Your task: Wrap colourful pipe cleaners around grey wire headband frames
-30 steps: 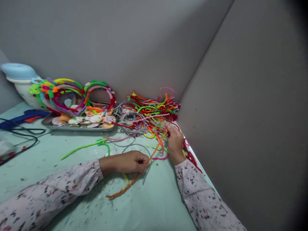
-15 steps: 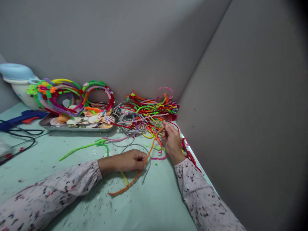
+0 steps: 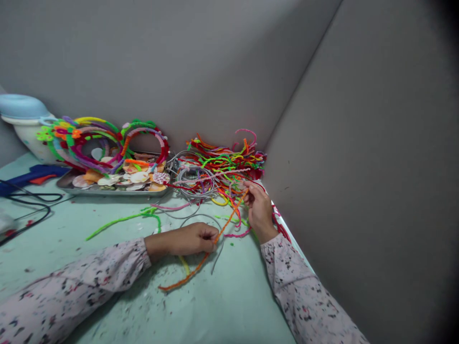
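Observation:
An orange pipe cleaner (image 3: 232, 216) slants between my two hands, nearly straight. My left hand (image 3: 198, 237) is closed on it near the middle, knuckles up, low over the table. Its free end curves down and to the left below that hand. At its upper end, my right hand (image 3: 258, 208) pinches it between thumb and fingertips. A thin grey wire (image 3: 221, 253) curves around behind my left hand, and a yellow piece (image 3: 184, 264) lies just under it. Part of a pink pipe cleaner (image 3: 237, 235) rests between the hands.
Behind my right hand lies a heap of coloured pipe cleaners (image 3: 229, 157) with a coil of grey wire (image 3: 184, 191). A metal tray (image 3: 118, 193) holds shells and fuzzy headbands (image 3: 95, 123). At left are a blue glue gun (image 3: 21, 181), a black cord (image 3: 43, 205) and a lidded bin (image 3: 32, 138).
My right hand has shifted slightly right, and the orange pipe cleaner between the hands is straighter, without the crossing strand near its top. My left hand has stayed almost in place.

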A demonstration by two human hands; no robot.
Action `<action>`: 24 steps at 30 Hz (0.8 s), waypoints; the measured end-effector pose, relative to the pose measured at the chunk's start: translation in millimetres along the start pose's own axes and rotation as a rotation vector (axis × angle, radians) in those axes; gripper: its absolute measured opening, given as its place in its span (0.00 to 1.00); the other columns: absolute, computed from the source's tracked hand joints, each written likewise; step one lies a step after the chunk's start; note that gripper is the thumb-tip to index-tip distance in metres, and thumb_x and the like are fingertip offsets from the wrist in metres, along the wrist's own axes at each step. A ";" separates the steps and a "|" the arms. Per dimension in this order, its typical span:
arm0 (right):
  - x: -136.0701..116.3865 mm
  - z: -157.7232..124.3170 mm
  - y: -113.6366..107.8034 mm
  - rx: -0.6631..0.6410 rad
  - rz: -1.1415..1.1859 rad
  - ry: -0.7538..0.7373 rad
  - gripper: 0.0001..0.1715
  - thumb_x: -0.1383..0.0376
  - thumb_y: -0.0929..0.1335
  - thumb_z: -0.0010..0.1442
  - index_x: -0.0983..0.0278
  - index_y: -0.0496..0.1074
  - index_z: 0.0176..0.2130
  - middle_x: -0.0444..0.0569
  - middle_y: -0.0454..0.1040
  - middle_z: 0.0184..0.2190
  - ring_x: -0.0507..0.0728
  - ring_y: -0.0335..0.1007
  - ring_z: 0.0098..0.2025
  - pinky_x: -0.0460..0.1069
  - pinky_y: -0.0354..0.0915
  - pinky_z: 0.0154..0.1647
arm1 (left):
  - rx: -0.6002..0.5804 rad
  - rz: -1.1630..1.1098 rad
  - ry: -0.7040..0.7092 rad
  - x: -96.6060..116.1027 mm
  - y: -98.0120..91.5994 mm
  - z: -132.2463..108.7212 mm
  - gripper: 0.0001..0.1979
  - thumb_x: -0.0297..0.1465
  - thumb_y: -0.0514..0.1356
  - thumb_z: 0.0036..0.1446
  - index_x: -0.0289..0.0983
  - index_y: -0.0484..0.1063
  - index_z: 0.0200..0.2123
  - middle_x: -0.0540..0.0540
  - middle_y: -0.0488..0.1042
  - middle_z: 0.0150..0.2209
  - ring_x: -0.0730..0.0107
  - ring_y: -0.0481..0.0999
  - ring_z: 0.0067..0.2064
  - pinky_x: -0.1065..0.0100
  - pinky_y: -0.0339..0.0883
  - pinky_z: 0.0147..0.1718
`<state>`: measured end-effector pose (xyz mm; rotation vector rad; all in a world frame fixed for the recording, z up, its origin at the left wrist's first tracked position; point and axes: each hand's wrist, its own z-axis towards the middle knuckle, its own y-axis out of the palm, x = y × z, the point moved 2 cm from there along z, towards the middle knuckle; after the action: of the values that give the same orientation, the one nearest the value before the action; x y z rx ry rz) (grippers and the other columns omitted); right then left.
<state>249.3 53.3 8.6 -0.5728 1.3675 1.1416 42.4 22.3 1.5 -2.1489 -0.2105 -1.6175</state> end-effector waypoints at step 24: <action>-10.8 -2.2 7.5 -0.164 0.160 0.207 0.15 0.63 0.70 0.51 0.63 0.75 0.41 0.41 0.73 0.28 0.47 0.60 0.22 0.43 0.57 0.20 | -0.004 -0.034 0.029 -1.8 -0.3 0.3 0.18 0.44 0.58 0.56 0.34 0.64 0.26 0.54 0.61 0.22 0.79 0.57 0.23 0.74 0.51 0.23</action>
<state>243.6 51.2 20.5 -0.7251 1.5263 1.3631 42.1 23.0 -0.2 -2.1344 -0.2368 -1.6678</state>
